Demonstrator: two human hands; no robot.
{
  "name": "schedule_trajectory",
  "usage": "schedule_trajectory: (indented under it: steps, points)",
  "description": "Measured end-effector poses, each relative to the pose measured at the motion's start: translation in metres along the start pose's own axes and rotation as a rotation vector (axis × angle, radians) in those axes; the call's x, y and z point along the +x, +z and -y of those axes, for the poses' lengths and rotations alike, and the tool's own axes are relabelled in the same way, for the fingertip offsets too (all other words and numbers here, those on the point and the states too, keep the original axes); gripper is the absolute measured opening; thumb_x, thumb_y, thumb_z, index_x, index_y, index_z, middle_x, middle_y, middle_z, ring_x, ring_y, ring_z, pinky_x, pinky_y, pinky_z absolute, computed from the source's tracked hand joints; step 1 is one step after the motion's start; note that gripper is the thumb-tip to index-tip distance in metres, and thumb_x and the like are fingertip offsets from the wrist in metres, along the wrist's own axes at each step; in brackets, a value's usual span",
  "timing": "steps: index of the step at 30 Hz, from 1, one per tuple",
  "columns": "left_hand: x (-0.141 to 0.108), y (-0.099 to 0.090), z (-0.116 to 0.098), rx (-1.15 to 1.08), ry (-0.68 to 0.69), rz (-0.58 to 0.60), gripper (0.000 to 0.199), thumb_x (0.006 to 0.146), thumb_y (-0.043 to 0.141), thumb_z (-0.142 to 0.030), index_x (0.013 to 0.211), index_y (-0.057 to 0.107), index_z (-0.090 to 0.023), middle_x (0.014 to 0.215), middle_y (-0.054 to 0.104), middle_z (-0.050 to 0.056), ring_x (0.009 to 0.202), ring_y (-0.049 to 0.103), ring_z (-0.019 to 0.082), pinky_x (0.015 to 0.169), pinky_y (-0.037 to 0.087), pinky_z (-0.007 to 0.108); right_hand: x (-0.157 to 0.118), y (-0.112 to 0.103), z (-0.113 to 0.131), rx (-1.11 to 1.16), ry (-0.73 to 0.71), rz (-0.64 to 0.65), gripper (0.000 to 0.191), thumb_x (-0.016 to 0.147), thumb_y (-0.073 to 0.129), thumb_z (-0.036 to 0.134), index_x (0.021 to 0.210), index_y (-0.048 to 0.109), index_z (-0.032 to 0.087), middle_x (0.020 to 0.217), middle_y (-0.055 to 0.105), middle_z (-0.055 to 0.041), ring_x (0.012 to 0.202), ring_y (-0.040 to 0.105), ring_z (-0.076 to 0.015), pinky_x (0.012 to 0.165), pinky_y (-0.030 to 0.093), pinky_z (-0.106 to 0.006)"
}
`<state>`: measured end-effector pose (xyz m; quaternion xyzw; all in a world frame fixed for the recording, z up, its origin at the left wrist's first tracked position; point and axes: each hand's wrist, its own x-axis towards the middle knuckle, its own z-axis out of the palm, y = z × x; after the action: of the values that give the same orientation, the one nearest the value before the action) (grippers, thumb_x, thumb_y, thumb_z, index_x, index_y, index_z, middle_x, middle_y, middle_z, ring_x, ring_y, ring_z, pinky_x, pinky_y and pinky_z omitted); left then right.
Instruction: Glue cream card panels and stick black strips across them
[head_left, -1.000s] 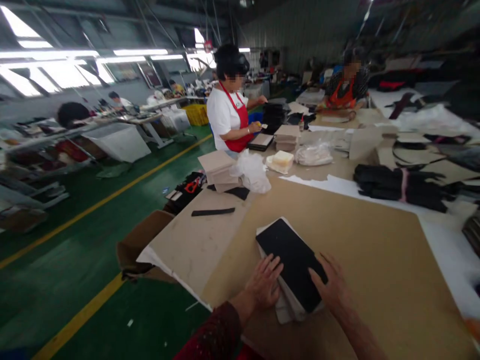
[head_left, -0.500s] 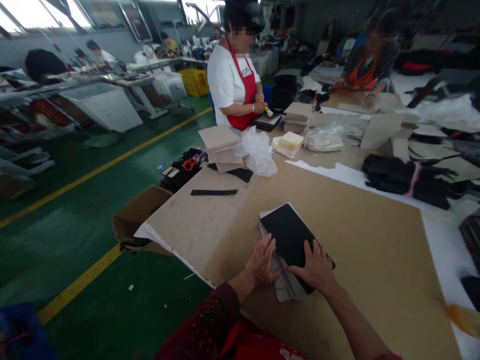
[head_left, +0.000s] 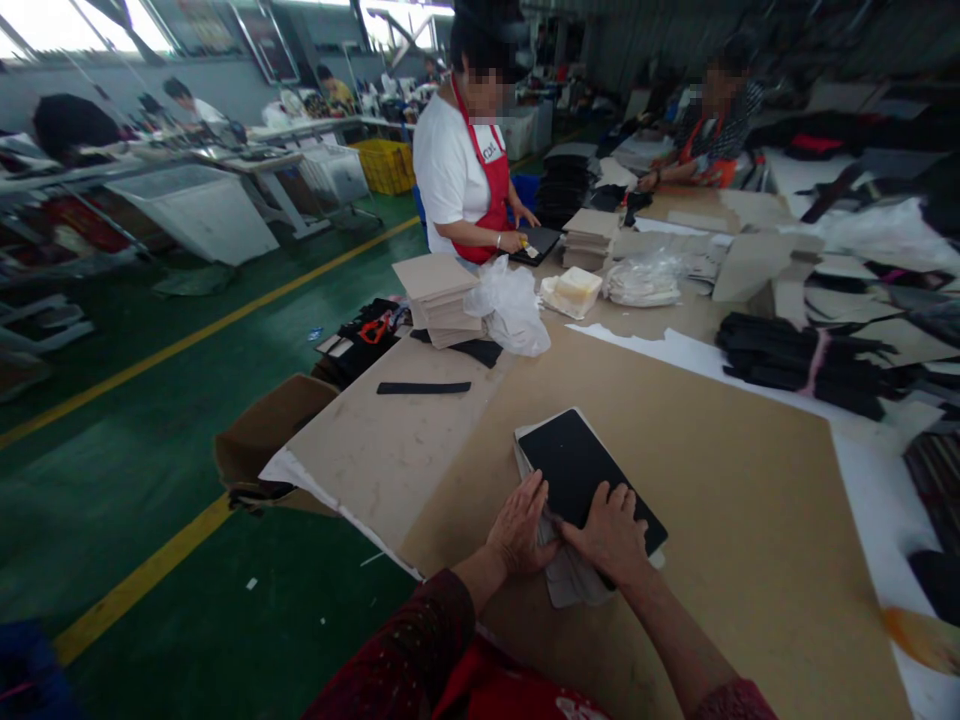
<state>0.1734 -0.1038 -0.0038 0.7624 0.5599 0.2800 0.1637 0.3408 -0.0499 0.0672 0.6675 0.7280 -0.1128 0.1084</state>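
Observation:
A black rectangular panel (head_left: 581,460) lies on top of a stack of pale grey sheets (head_left: 574,585) on the brown-covered table. My right hand (head_left: 611,530) rests on the panel's near part, fingers spread and pressing down, with its thumb toward the left edge. My left hand (head_left: 519,525) is against the left side of the stack, fingers stretched out and their tips at the panel's edge. The two thumbs nearly meet at the stack's near-left side. The near sheets jut out unevenly below the panel.
A black strip (head_left: 424,388) lies to the left on the table. Behind it are a pile of grey boards (head_left: 439,290) and a crumpled plastic bag (head_left: 510,310). Bundled black pieces (head_left: 802,360) sit at the right. Across the table, a person in a red apron (head_left: 491,180) holds a brush.
My right hand has slid left and inward across the black panel, and more of the panel's right end shows. My left hand stays at the stack's left side. The view has shifted slightly.

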Motion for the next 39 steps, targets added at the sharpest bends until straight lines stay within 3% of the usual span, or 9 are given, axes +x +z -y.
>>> schedule_trajectory:
  steps: [6,15,21,29,34,39]
  points:
    - [-0.001,0.003,0.003,-0.024,0.026,-0.038,0.091,0.072,0.068,-0.034,0.148,0.023,-0.014,0.146,0.038,0.02,0.145,0.027,0.036,0.116,0.032,0.059,0.004,-0.009,0.018,-0.041,0.02,-0.022,0.111,0.077,0.055,0.072,0.143,0.033,-0.013,0.141,0.033,-0.0454,0.132,0.034,-0.0525,0.084,0.046,-0.058]
    - [-0.002,0.005,0.005,-0.047,0.03,-0.072,0.088,0.069,0.071,-0.032,0.144,0.027,-0.017,0.145,0.039,0.019,0.142,0.032,0.036,0.114,0.036,0.06,-0.002,-0.021,0.027,-0.156,-0.024,-0.048,0.095,0.087,0.05,0.062,0.139,0.04,-0.017,0.136,0.041,-0.047,0.128,0.042,-0.0521,0.078,0.051,-0.055]
    - [-0.002,0.004,0.005,-0.046,0.029,-0.083,0.092,0.068,0.071,-0.033,0.146,0.024,-0.017,0.145,0.039,0.019,0.14,0.035,0.037,0.112,0.038,0.061,-0.001,-0.011,0.028,-0.221,-0.069,-0.116,0.088,0.091,0.043,0.057,0.134,0.044,-0.02,0.129,0.047,-0.0483,0.12,0.05,-0.054,0.071,0.054,-0.051]
    - [-0.001,0.004,0.006,-0.017,0.019,-0.074,0.089,0.069,0.07,-0.034,0.145,0.026,-0.018,0.146,0.04,0.019,0.139,0.037,0.036,0.113,0.037,0.06,-0.003,-0.012,0.025,-0.234,-0.166,-0.088,0.074,0.095,0.035,0.044,0.135,0.045,-0.018,0.129,0.05,-0.0459,0.119,0.054,-0.0508,0.074,0.055,-0.051]
    - [-0.001,0.004,0.005,0.005,0.009,-0.065,0.086,0.071,0.069,-0.035,0.145,0.029,-0.019,0.146,0.042,0.018,0.139,0.038,0.035,0.113,0.037,0.058,-0.006,-0.018,0.018,-0.209,-0.224,-0.069,0.071,0.095,0.033,0.039,0.136,0.045,-0.017,0.13,0.05,-0.045,0.12,0.053,-0.0522,0.078,0.053,-0.058]
    - [-0.002,0.003,0.005,0.053,-0.022,-0.029,0.09,0.072,0.07,-0.043,0.148,0.028,-0.017,0.149,0.041,0.017,0.141,0.036,0.034,0.115,0.036,0.055,-0.006,-0.025,0.014,-0.112,-0.304,0.003,0.06,0.089,0.031,0.015,0.136,0.041,-0.021,0.131,0.049,-0.0455,0.122,0.053,-0.0505,0.091,0.045,-0.063]
